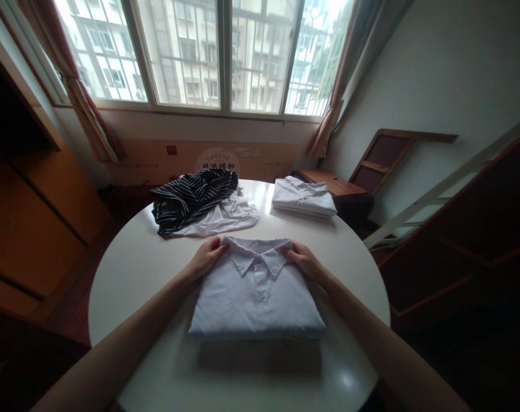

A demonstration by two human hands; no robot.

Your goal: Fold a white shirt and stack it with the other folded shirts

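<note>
A folded white collared shirt (257,303) is in front of me over the round white table, its collar at the far end and its placket facing up. My left hand (209,253) grips the shirt's left shoulder beside the collar, thumb on top and fingers tucked beneath. On the opposite shoulder, my right hand (301,257) holds the cloth in the same way. The fingers under the fabric are hidden. A dark shadow lies below the near hem, so whether the shirt rests on the table or is slightly raised, I cannot tell.
The round white table (126,292) carries a crumpled black-and-white striped garment (195,197) at the back left, over a loose white cloth (225,217). Folded white shirts (303,197) are stacked at the back right. Beyond stand a wooden chair (382,157) and a long box (157,157) under the window.
</note>
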